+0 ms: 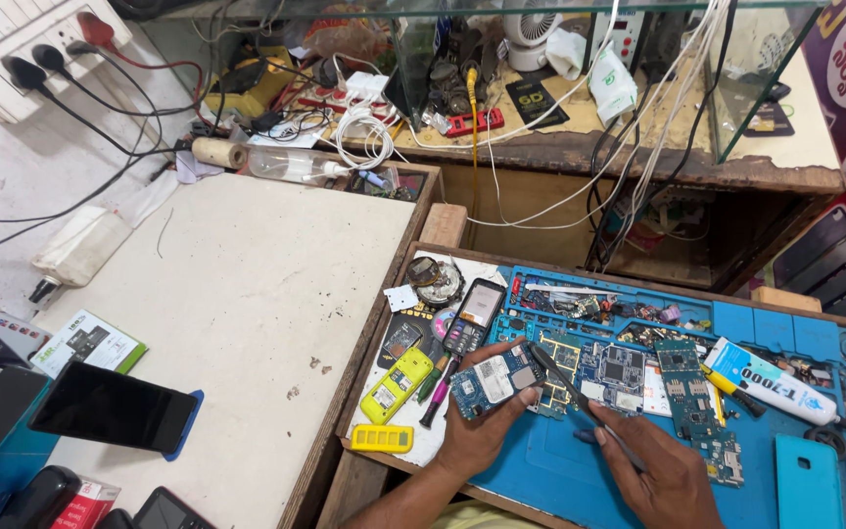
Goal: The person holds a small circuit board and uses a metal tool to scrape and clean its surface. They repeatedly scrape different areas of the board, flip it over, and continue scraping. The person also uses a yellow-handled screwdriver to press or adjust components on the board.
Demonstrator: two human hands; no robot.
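My left hand (480,431) holds a small blue phone circuit board (494,379) with a silver shield, lifted just above the blue work mat (560,470). My right hand (660,478) grips thin dark tweezers (570,384), and their tip reaches the board's right edge. More circuit boards (682,387) lie on the mat beside my right hand. To the left of my left hand lie a yellow phone shell (396,385), a yellow keypad strip (382,438) and a dark keypad phone (467,316).
A white glue tube (771,382) and a teal phone cover (808,482) lie at the mat's right. A black smartphone (113,408) rests on the pale table to the left. Cables, a small fan (531,29) and clutter fill the wooden shelf behind.
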